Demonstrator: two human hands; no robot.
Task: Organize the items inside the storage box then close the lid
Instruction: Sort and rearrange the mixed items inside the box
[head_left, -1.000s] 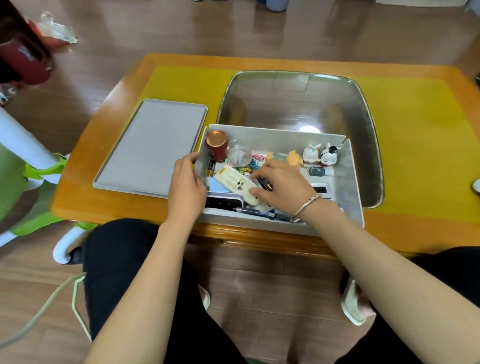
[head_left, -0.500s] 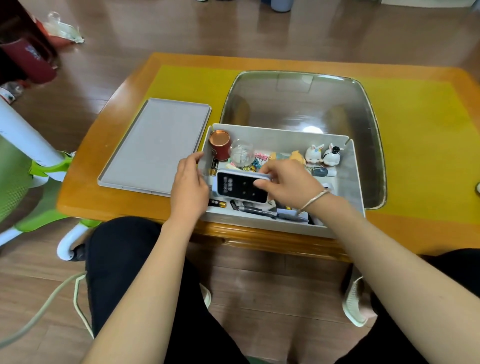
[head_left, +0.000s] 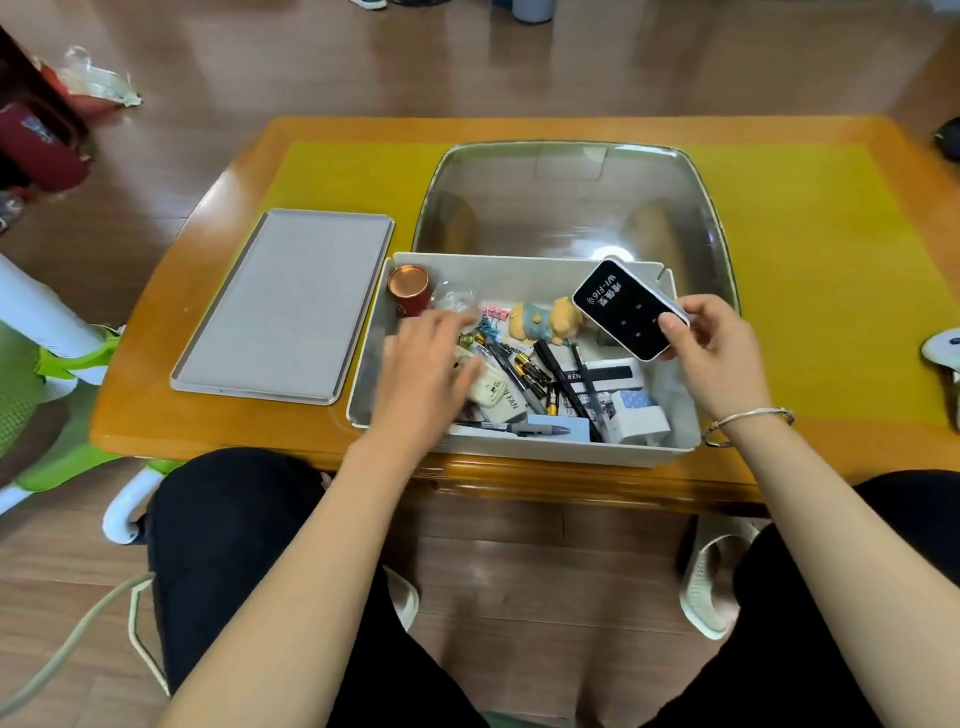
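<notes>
The lid (head_left: 283, 306) lies on the table (head_left: 156, 364), left of the storage box (head_left: 524, 449).

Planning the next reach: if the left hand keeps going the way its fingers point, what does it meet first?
The left hand points up and right across the storage box. Probably the blue binder clips first, then the toy figure; motion blur leaves depth unclear.

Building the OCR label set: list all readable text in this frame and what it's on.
"Wi-Fi6": black device held in right hand; the characters beside it are unreadable.
"FAN": white gadget by left hand.
"BEN", cut off: black-and-white box.
Batteries, pens: print too small.
</notes>
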